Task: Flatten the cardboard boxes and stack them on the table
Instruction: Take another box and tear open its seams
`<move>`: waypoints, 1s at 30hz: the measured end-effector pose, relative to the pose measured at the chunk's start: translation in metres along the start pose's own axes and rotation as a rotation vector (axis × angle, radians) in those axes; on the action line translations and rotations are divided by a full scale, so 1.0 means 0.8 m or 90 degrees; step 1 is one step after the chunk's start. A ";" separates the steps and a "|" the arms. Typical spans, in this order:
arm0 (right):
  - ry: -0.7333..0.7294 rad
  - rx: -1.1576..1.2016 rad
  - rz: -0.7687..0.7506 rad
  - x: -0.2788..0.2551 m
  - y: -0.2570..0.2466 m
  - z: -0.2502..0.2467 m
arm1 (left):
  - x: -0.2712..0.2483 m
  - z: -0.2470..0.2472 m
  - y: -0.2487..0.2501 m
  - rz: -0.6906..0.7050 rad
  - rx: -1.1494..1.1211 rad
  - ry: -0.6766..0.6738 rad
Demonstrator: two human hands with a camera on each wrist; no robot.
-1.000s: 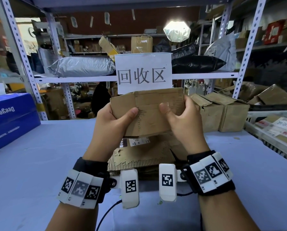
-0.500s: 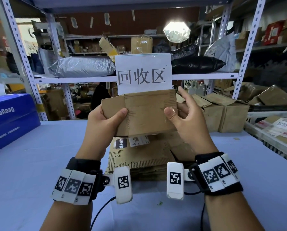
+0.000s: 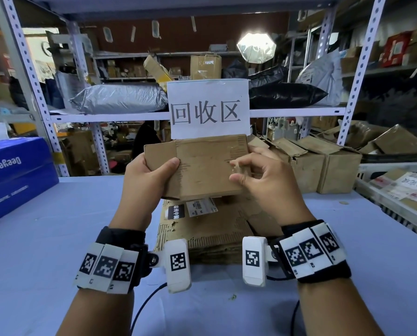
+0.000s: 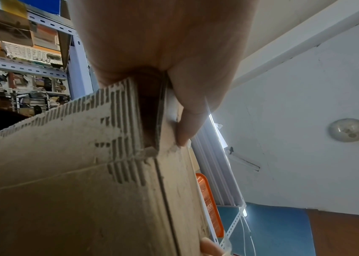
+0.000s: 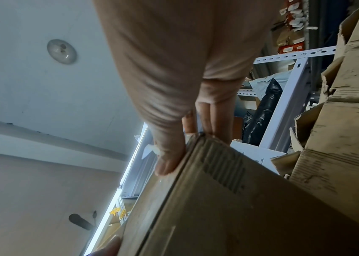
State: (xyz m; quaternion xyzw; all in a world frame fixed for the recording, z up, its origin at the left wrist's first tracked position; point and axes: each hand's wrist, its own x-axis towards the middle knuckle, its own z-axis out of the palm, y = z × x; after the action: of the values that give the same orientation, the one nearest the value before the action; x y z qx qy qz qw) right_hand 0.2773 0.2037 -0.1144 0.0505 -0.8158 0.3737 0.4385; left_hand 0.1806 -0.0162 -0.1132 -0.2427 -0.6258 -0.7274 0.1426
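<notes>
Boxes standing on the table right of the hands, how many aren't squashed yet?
2 plainly: one box just past the right hand, the other box beside it. Flaps behind that hand may be a third.

I see a white paper sign (image 3: 209, 109) at 12 o'clock on the metal shelf (image 3: 130, 115), a blue carton (image 3: 16, 173) at 9, a white crate (image 3: 394, 190) at 3 (labelled packets inside).

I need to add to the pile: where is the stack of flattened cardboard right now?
In the head view, the flattened stack lies on the blue table, centre, directly below the held box, between both wrists.
</notes>
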 end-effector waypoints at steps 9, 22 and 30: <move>0.178 0.038 0.006 0.000 0.001 0.002 | 0.002 -0.003 0.003 0.010 0.008 -0.001; 0.117 0.232 0.180 -0.001 -0.005 -0.004 | -0.004 -0.003 0.004 0.019 0.106 0.017; 0.103 0.404 0.249 -0.005 -0.007 -0.001 | 0.000 -0.004 -0.003 0.081 0.311 0.132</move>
State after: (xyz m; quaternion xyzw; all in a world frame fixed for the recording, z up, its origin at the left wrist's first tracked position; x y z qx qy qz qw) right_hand 0.2824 0.1992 -0.1138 -0.0026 -0.6168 0.6870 0.3842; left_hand 0.1790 -0.0185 -0.1158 -0.1643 -0.7483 -0.5654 0.3056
